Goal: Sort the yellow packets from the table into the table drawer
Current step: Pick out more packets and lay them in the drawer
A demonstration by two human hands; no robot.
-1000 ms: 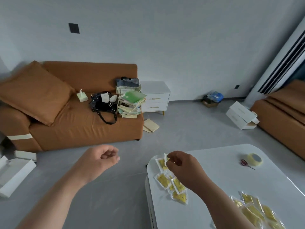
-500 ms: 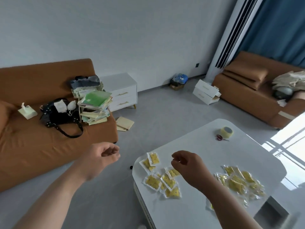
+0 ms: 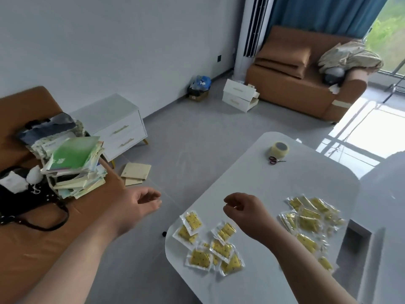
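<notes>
Both hands are empty, and the yellow packets lie on the white table.
Your left hand hangs over the floor beside the table, fingers loosely curled. Your right hand floats above the table, loosely curled too, pinching nothing. One bunch of packets lies close to it at the near corner. A second pile lies on its right.

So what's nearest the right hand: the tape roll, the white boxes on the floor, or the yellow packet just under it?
1. Yellow packet, on the table just under the right hand.
2. Tape roll, at the table's far end.
3. White boxes, on the floor beyond the table.
</notes>
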